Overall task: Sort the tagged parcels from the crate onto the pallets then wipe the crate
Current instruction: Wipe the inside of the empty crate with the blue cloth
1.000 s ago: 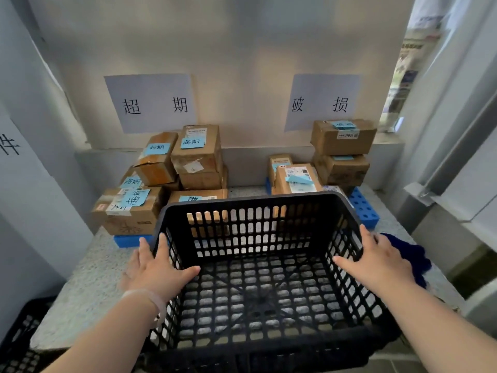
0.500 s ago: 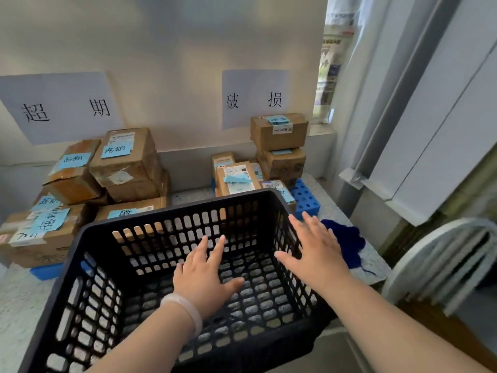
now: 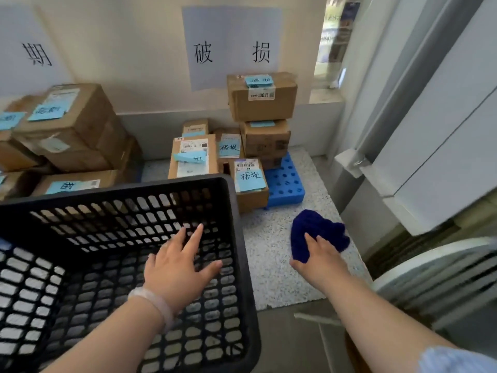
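Now the black crate sits at the left on the speckled counter, with my left hand inside it, fingers straight and spread, holding nothing. Half a second ago my right hand hovered flat at the crate's right rim and the blue cloth lay untouched beside it. That hand is now down on the cloth, just right of the crate. Its fingertips are buried in the folds, so I cannot tell whether it has clamped on the cloth or only rests there. The left hand has hardly shifted, and my view has swung right.

I count one crate and one cloth. Behind the crate there is one blue pallet in plain sight, carrying at least six cardboard parcels. Two or three of them are stacked at the back and the rest stand lower in front, most with a light blue tag. A second heap of parcels, at least four in view, lies to the left and is cut by the frame edge. Two paper signs hang on the wall, one over the pallet and one over the left heap. One pale bracelet circles my left wrist.
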